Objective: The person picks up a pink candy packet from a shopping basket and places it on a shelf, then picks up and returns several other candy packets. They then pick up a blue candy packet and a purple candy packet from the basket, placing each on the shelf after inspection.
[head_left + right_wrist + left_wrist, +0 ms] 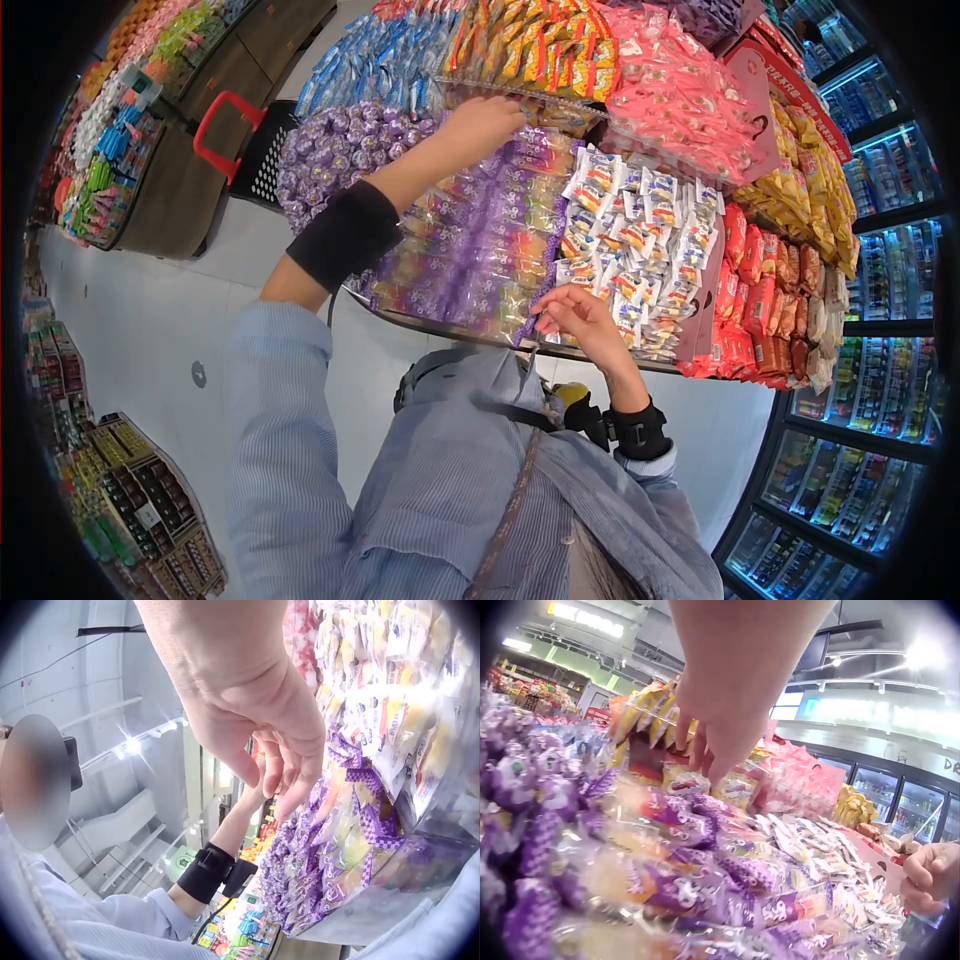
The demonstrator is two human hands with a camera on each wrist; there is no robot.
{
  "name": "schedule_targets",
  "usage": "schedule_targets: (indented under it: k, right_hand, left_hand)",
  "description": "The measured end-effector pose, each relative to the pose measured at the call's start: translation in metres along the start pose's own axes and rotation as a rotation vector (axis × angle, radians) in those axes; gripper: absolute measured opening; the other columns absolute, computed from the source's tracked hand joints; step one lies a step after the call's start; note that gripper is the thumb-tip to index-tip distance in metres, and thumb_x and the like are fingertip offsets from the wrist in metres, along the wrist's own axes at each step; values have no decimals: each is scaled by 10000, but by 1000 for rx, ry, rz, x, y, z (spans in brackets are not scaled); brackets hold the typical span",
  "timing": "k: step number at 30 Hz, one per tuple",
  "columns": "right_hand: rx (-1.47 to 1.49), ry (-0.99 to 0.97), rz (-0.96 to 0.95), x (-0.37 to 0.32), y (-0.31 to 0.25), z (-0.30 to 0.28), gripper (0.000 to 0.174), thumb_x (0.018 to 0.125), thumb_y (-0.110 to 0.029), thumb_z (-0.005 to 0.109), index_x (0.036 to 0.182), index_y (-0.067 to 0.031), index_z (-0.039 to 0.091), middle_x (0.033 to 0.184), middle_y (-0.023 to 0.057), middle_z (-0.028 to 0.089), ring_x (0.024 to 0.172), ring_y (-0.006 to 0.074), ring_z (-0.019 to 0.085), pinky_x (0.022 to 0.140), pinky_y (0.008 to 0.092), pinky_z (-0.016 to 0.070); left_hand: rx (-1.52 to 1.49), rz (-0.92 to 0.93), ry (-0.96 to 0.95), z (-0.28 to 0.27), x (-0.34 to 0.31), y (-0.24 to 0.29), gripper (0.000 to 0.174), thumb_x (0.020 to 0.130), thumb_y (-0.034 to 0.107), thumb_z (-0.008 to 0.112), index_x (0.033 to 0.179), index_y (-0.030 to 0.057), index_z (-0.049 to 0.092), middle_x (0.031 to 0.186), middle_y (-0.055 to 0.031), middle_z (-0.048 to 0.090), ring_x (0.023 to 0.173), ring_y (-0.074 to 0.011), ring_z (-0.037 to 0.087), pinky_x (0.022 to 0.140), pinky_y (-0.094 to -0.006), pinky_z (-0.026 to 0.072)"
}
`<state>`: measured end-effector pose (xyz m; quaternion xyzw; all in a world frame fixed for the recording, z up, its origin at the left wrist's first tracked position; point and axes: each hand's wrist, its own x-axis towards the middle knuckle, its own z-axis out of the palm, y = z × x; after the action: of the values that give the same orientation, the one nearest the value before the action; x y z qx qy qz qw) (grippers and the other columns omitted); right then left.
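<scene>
The wrappers [381, 834] have purple-checked edges, the sleeve [285, 430] blue stripes.

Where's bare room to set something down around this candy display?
Floor: one bare patch between the wooden counter and left sleeve, another between the right sleeve and fridges. The display is crowded: purple-banded packets fill it beside white packets.

White packets [640, 235] have free air above; a forearm [435, 160] overhangs purple packets [500, 235].
</scene>
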<state>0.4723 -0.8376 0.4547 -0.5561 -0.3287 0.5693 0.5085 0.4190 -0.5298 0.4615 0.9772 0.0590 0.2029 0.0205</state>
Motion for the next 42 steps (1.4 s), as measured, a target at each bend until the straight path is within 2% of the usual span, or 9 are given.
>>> schedule_targets:
  k: [7,16,19,22,31,34,37,40,42]
  right_hand:
    - [62,68,-33,-10,1,-3,125,891,-75,476,976,3,523,935,82,605,782,130,590,705,258,489]
    - [74,95,-41,-16,7,-7,117,891,-69,474,963,3,532,935,82,606,770,126,587,711,254,482]
    - [78,101,-43,-17,6,-7,116,893,-70,472,962,0,533,932,80,607,770,123,587,710,251,481]
    - [84,102,-50,-18,8,-9,117,895,-75,471,962,-2,533,927,79,607,771,121,588,709,248,481]
    - [63,93,-40,-13,8,-6,126,895,-78,472,967,3,536,924,80,606,766,126,591,699,252,487]
    - [67,88,-53,-12,8,-5,124,894,-73,471,968,3,536,925,81,606,768,129,592,700,255,489]
    - [50,71,-42,-15,10,-7,127,903,-82,449,976,-8,521,951,91,599,797,133,585,722,262,477]
    - [40,59,-36,-15,14,-8,129,908,-86,437,980,-12,514,961,95,597,809,132,580,733,262,470]
    - [43,63,-35,-16,15,-9,127,906,-84,446,977,-8,519,950,90,600,800,132,584,727,259,476]
  left_hand:
    - [63,32,-95,40,36,12,200,719,88,546,918,81,575,896,-66,571,936,-252,545,783,-370,440]
    - [-56,83,34,51,50,19,115,738,83,512,840,57,559,818,-95,584,820,-292,587,694,-376,483]
    - [-82,29,-91,47,50,25,135,747,86,507,872,74,555,890,-87,565,905,-280,554,731,-377,471]
    - [-54,81,2,41,40,31,142,736,78,519,873,82,555,906,-73,553,920,-270,541,736,-368,474]
    - [-58,130,-24,47,29,17,248,722,51,520,962,83,573,999,-60,549,980,-259,519,777,-346,465]
    - [-108,80,77,24,23,11,207,697,16,548,900,48,575,948,-70,553,952,-256,538,766,-347,474]
    - [-116,-5,46,-16,5,0,195,725,49,547,917,64,578,926,-70,563,919,-263,555,757,-359,468]
    - [-168,-116,-303,-34,-26,-13,169,756,105,543,920,82,579,911,-68,567,894,-268,559,736,-365,467]
    - [-174,-79,-331,-32,-52,-17,158,768,135,537,913,86,577,919,-68,566,892,-268,558,727,-369,467]
